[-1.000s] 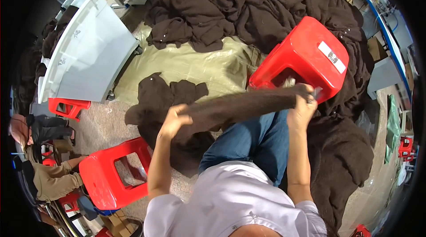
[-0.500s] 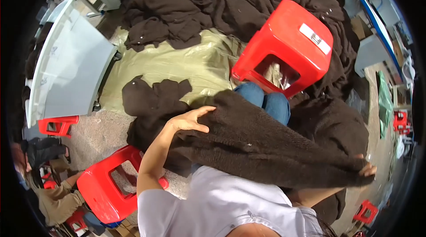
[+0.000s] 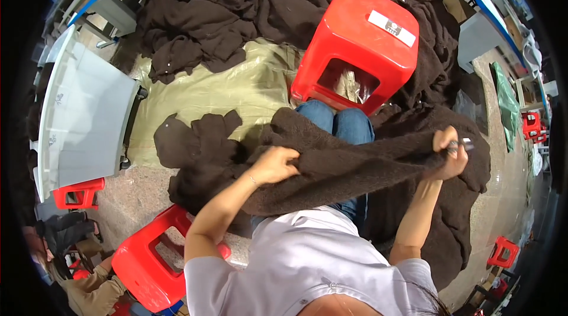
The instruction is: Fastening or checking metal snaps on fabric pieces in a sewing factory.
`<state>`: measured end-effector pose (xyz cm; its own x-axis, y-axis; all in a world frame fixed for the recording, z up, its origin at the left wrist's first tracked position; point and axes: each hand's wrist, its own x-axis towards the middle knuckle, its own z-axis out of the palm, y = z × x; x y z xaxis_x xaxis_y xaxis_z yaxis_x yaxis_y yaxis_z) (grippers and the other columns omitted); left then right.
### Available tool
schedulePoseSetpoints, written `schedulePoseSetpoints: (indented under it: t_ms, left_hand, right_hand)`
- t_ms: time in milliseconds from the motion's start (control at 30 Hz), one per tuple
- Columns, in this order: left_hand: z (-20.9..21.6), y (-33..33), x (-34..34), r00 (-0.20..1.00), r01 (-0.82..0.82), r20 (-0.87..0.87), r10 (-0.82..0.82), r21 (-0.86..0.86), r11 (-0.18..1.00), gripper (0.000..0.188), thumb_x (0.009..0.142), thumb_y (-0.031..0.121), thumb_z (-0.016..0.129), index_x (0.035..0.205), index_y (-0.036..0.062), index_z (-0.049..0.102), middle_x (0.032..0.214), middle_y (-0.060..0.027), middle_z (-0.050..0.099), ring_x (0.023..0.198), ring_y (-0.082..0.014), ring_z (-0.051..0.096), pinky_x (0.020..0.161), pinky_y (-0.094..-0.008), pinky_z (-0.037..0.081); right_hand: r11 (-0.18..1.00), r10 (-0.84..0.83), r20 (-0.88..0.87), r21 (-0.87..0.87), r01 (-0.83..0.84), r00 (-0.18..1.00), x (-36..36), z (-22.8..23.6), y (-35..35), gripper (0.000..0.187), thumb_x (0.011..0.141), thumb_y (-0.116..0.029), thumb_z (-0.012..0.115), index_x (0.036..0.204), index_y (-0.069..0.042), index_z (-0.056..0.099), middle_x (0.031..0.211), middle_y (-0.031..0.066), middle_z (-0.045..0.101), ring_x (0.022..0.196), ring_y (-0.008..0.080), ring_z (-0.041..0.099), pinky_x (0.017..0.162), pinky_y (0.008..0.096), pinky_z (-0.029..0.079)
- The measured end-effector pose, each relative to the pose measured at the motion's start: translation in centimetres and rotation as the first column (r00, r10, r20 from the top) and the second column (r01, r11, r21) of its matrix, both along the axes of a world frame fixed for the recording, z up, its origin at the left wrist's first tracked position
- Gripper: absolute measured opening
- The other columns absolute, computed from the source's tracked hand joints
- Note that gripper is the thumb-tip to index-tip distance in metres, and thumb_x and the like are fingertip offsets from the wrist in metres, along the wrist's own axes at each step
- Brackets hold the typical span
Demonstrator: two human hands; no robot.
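A dark brown fleecy cloth piece (image 3: 349, 159) stretches across my lap, over my jeans, lifted toward the right. My left hand (image 3: 276, 165) is closed on it near its left part, with thumb and fingers gathering a fold. At its right end, my right hand (image 3: 448, 159) is closed and raised, gripping the cloth. A small dark tool with a pale, shiny end (image 3: 460, 145) sticks out of the same hand; it looks like thread snips, but blur hides its exact kind. More brown cloth (image 3: 198, 144) hangs down at my left side.
A red plastic stool (image 3: 361, 35) stands ahead of my knees. Another red stool (image 3: 154, 265) is at my left. A large heap of brown cloth (image 3: 231, 2) lies beyond on yellowish plastic sheeting (image 3: 204, 100). At left is a grey-white bin (image 3: 86, 112). A person's leg (image 3: 97, 292) shows lower left.
My right hand has come inward and up from the far right, bringing the cloth's end nearer, and the small tool now shows. My left hand has moved slightly right and closed on the cloth.
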<state>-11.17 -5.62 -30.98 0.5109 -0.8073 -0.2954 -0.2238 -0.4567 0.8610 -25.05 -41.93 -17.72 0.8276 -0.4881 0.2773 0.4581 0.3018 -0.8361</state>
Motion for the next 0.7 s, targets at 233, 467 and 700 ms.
schedulePoseSetpoints:
  t_ms: [233,467,700]
  left_hand:
    - [18.6,7.3,14.8,0.601,-0.643,0.196,0.775,-0.458,0.614,0.03,0.072,-0.014,0.044,0.096,0.0026,0.053,0.083,-0.0072,0.057,0.043,-0.0159,0.055,0.038,-0.0258,0.042]
    - [36.1,10.5,20.5,-0.248,-0.171,0.58,0.776,-0.815,0.554,0.028,0.074,-0.002,0.056,0.1,0.0026,0.066,0.088,-0.0057,0.066,0.074,-0.0115,0.059,0.072,-0.0246,0.048]
    - [31.0,6.2,9.1,-0.307,-0.385,0.659,0.687,-0.746,0.544,0.027,0.076,-0.012,0.054,0.099,0.0011,0.061,0.1,-0.0096,0.069,0.093,-0.0196,0.065,0.087,-0.0283,0.049]
  right_hand:
    - [0.53,-0.303,-0.371,-0.831,-0.168,0.878,10.5,1.3,7.0,0.036,0.072,-0.01,0.078,0.104,-0.001,0.064,0.079,0.0079,0.064,0.078,0.023,0.064,0.07,0.0339,0.049]
    - [0.028,-0.665,0.185,-0.962,0.272,0.724,24.0,8.6,9.9,0.023,0.079,-0.025,0.074,0.095,-0.013,0.065,0.08,0.0163,0.066,0.079,0.0395,0.065,0.066,0.0461,0.051]
    - [-0.084,-0.654,0.592,-0.676,0.733,0.471,16.5,12.9,2.2,0.021,0.082,-0.009,0.071,0.102,-0.012,0.068,0.093,0.006,0.069,0.082,0.016,0.066,0.074,0.0307,0.053]
